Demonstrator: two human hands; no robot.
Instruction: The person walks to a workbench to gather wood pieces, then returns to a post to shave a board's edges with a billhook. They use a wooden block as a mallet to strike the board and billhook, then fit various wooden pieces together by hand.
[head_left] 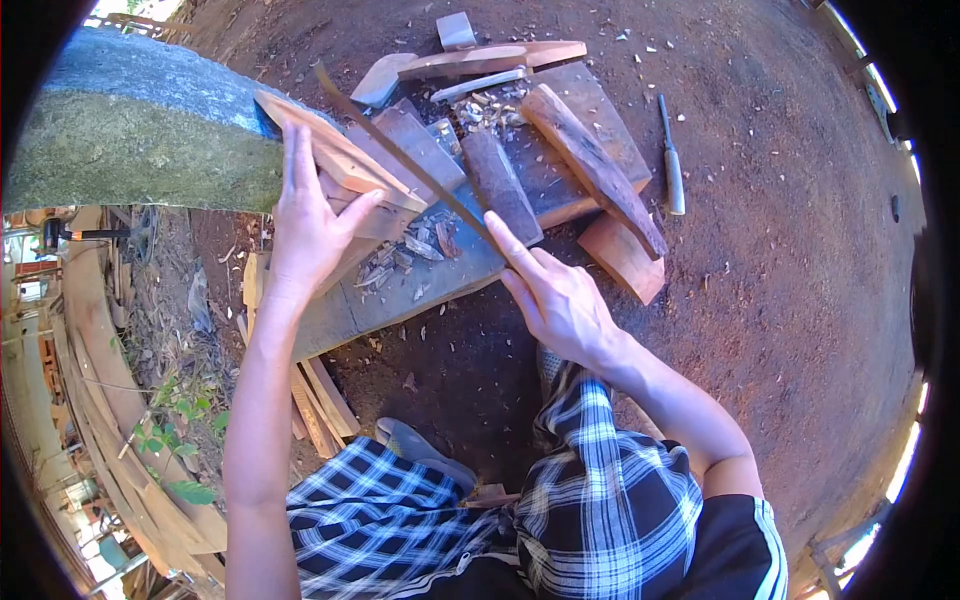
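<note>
My left hand (pixel 310 215) lies against a pale, angular wooden piece (pixel 345 150), its fingers stretched out along the near side and the thumb apart over the lower end. The piece's far end rests at a thick grey trunk or log (pixel 150 135). In my right hand (pixel 565 300) is one end of a long, narrow, brownish blade (pixel 400 152), with the index finger laid along it. The blade slants up to the left and overlaps the wooden piece's right edge in this view. The part inside my right hand is hidden.
Wood blocks (pixel 500 185), a long dark-edged billet (pixel 595 165) and chips (pixel 425 240) lie on a low wooden bench (pixel 350 310). On the dirt to the right is a chisel-like tool with a pale handle (pixel 674 180). Long planks (pixel 120 400) lie at left.
</note>
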